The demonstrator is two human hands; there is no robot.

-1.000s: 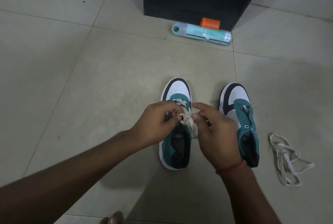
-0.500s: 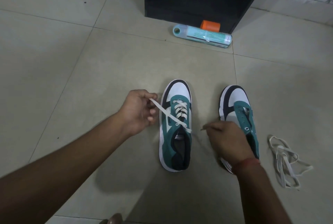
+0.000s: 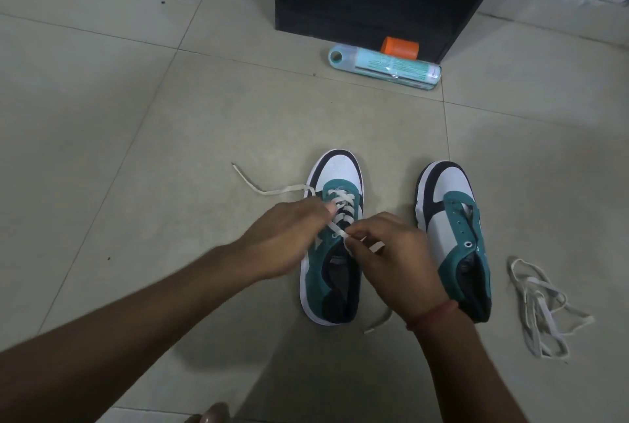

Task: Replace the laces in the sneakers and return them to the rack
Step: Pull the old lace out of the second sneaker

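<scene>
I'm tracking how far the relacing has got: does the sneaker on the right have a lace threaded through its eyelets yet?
No: the right sneaker shows bare eyelets, while a loose lace lies on the floor beside it.

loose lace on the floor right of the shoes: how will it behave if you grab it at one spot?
Probably floppy: the loose lace lies in slack, overlapping loops on the tile floor, so one pinch likely lifts a dangling tangle. It looks thin and flat, so likely very light, and the crossed loops may snag as it rises.
</scene>
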